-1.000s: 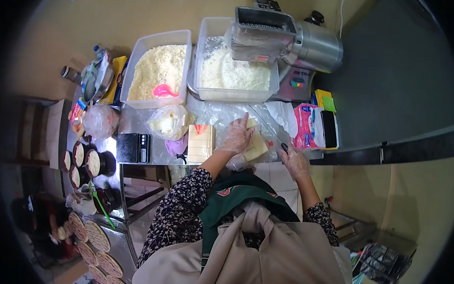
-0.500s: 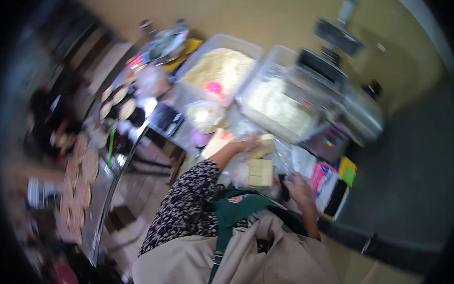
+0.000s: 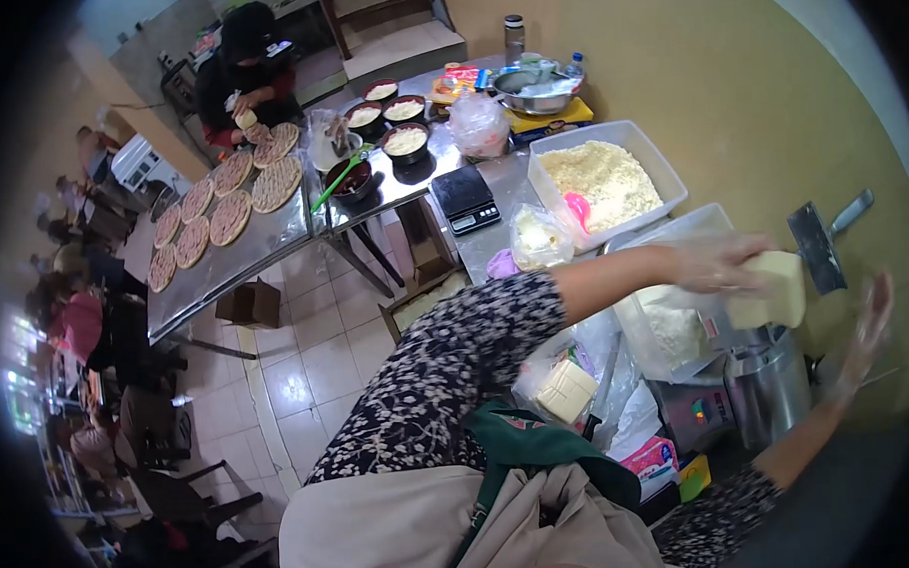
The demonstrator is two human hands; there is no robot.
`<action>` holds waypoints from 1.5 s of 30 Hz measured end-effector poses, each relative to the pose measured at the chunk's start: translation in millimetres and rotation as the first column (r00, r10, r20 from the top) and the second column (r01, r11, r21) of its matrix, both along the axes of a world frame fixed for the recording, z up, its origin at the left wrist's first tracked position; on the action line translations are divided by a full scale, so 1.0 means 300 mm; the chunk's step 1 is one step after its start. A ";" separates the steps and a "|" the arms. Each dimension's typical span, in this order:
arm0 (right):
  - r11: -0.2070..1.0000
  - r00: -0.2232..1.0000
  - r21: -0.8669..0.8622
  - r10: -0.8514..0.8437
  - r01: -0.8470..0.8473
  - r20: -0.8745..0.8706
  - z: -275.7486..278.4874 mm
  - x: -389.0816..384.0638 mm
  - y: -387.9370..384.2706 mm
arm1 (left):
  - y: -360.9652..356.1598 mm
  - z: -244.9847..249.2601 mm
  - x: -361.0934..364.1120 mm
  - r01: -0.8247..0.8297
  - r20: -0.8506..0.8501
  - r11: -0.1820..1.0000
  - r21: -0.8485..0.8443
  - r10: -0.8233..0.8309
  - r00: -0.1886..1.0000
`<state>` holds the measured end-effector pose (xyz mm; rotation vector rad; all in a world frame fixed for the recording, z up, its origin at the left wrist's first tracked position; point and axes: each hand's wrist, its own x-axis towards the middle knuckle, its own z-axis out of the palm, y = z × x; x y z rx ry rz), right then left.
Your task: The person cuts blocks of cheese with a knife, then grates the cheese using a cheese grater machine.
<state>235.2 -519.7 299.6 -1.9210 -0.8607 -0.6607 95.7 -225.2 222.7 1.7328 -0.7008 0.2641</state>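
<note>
My left hand (image 3: 719, 265), in a thin clear plastic glove, grips a pale yellow block of cheese (image 3: 778, 291) above the grating machine (image 3: 769, 388). Part of the machine's top is hidden behind the block. To the right, my right hand (image 3: 864, 325) is raised with fingers stretched out and nothing in it, near the machine's hinged metal press plate (image 3: 817, 246). Under the machine's outlet sits a clear plastic tub (image 3: 631, 328) with white gratings. More cut cheese (image 3: 566, 390) lies on plastic wrap close to my apron, beside a black handle (image 3: 591, 426).
A second tub (image 3: 672, 191) holds yellowish gratings and a pink scoop (image 3: 577, 210). Left of it are a tied bag (image 3: 541, 236) and a black scale (image 3: 465, 199). Topped round bases (image 3: 230, 217) cover the far steel table, where another person (image 3: 242, 81) works. Bowls (image 3: 406, 142) stand nearby.
My left hand has lifted a cheese block from the wrap, up and right over the machine. My right hand has risen from the table edge to the machine's far side. The view has turned.
</note>
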 end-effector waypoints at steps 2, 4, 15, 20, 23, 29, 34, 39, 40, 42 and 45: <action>0.989 0.991 0.076 0.128 -0.129 0.027 0.051 0.295 0.006 | -0.011 0.093 0.063 -0.212 0.172 0.962 0.170 0.183 0.968; 0.819 0.888 -0.441 -0.168 0.367 0.427 0.079 0.553 0.015 | -0.020 0.127 0.133 -0.220 0.227 0.958 0.186 0.176 0.958; 0.953 0.894 -0.022 -0.292 0.303 -0.340 0.042 0.950 0.125 | -0.098 -0.095 0.292 -0.281 0.334 0.778 0.562 0.097 0.938; 0.966 0.850 0.260 0.148 -0.014 -0.505 0.042 0.796 0.048 | -0.094 -0.042 0.207 -0.355 0.313 0.744 0.565 0.205 0.927; 0.935 0.914 0.351 0.180 -0.045 -0.363 0.051 0.390 0.248 | -0.087 -0.024 0.104 -0.447 0.364 0.799 0.403 0.308 0.879; 0.987 0.976 -0.075 -0.127 0.142 0.176 -0.099 0.031 0.304 | -0.132 0.008 0.157 -0.659 0.498 0.732 -0.171 0.642 0.583; 0.993 0.983 0.109 0.025 -0.046 0.181 -0.193 0.097 0.335 | -0.160 0.193 0.161 -0.396 0.370 0.900 -0.182 0.435 0.821; 0.964 0.981 0.265 -0.041 -0.010 0.188 -0.185 -0.033 0.429 | -0.189 0.292 0.160 -0.365 0.432 0.926 -0.098 0.370 0.823; 0.951 0.968 0.308 -0.103 0.027 0.231 -0.186 -0.030 0.427 | -0.188 0.296 0.160 -0.364 0.381 0.931 0.000 0.337 0.861; 0.950 0.960 0.306 -0.146 0.067 0.241 -0.202 -0.056 0.439 | -0.212 0.276 0.171 -0.327 0.323 0.939 0.106 0.278 0.905; 0.951 0.944 0.265 -0.227 0.161 0.240 -0.207 -0.116 0.442 | -0.241 0.226 0.177 -0.409 0.339 0.909 -0.083 0.411 0.846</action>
